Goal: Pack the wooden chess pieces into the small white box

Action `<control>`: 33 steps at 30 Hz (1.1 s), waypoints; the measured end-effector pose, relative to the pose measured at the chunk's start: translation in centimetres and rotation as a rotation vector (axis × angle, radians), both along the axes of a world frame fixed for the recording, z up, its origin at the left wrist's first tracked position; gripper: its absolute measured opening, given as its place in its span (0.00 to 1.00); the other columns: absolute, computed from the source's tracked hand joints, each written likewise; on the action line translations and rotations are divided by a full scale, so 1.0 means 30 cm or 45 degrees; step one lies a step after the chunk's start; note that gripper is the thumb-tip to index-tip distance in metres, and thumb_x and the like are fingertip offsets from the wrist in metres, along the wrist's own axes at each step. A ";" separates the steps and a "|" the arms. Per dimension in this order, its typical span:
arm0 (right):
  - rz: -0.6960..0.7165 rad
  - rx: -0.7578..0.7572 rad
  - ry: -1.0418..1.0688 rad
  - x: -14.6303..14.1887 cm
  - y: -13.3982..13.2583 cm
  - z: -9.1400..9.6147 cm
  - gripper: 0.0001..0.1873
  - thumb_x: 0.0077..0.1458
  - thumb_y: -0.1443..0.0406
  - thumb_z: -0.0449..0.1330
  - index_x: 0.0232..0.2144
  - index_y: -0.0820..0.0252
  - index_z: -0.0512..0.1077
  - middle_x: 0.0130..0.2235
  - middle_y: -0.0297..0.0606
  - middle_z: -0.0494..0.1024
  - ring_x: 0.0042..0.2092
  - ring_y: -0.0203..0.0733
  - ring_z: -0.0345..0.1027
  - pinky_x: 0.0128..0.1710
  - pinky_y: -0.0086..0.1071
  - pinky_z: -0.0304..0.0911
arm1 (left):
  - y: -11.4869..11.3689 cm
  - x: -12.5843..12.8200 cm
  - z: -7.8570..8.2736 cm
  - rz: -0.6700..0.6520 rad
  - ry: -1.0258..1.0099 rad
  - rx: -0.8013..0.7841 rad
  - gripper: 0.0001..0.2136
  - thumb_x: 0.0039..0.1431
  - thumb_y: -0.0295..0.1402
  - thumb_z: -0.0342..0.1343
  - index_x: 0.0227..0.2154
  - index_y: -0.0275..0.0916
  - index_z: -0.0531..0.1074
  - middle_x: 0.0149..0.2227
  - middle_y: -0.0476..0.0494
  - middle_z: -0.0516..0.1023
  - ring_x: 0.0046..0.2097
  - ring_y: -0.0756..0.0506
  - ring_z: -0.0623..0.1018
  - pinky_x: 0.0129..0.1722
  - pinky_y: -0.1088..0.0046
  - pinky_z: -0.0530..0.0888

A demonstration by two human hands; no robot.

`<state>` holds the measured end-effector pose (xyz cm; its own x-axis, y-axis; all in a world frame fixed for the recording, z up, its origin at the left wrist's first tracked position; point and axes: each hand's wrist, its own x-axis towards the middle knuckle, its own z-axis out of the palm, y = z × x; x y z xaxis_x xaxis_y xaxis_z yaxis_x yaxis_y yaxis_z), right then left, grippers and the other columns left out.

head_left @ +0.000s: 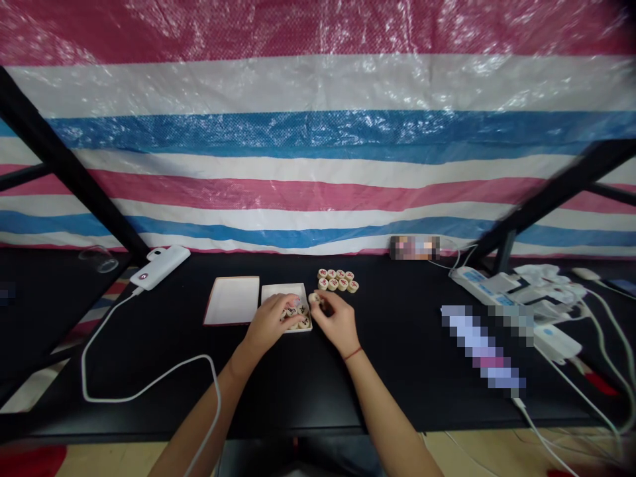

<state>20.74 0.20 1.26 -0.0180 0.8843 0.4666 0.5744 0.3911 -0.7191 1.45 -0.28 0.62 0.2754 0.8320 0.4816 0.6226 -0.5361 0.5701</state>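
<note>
A small white box (281, 291) lies open on the black table (397, 371), with several round wooden game pieces in its near end. My left hand (271, 322) rests over those pieces, fingers curled down among them. My right hand (338, 321) is just right of the box and pinches one round piece (314, 298) between thumb and fingertips. A red string circles that wrist. Beyond my right hand, several more round pieces (338, 280) with red and dark marks lie in two short rows. The box's lid (232, 301) lies flat to the left of the box.
A white power bank (159, 266) with a long white cable (124, 391) lies at the back left, a clear glass (99, 258) beside it. Power strips, adapters and white cables (527, 298) crowd the right side. A striped tarp (318, 132) hangs behind; black frame bars slant at both sides.
</note>
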 end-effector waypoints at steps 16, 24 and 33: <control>-0.157 -0.120 -0.329 0.065 0.047 -0.058 0.17 0.54 0.62 0.55 0.44 0.58 0.75 0.43 0.41 0.77 0.33 0.39 0.69 0.36 0.32 0.65 | 0.010 -0.052 0.022 0.091 -0.113 -0.073 0.12 0.62 0.38 0.53 0.46 0.40 0.70 0.32 0.48 0.76 0.35 0.48 0.76 0.40 0.71 0.73; -0.199 -0.158 -0.353 0.067 0.053 -0.064 0.11 0.54 0.63 0.54 0.39 0.57 0.72 0.37 0.37 0.77 0.30 0.37 0.66 0.30 0.29 0.60 | 0.011 -0.058 0.033 0.118 -0.128 -0.084 0.12 0.62 0.37 0.52 0.45 0.39 0.71 0.32 0.48 0.76 0.35 0.48 0.76 0.39 0.72 0.71; -0.139 0.018 -0.208 0.050 0.034 -0.036 0.11 0.59 0.60 0.53 0.39 0.58 0.72 0.40 0.41 0.75 0.38 0.40 0.70 0.38 0.31 0.65 | 0.027 -0.081 0.034 0.258 0.111 -0.072 0.13 0.64 0.34 0.47 0.31 0.41 0.76 0.30 0.46 0.79 0.36 0.46 0.74 0.42 0.66 0.65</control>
<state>22.25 1.23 0.18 0.0011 0.8783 0.4780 0.7226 0.3297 -0.6076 -0.98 0.53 1.63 0.1382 0.8995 0.4145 0.7624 -0.3637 0.5352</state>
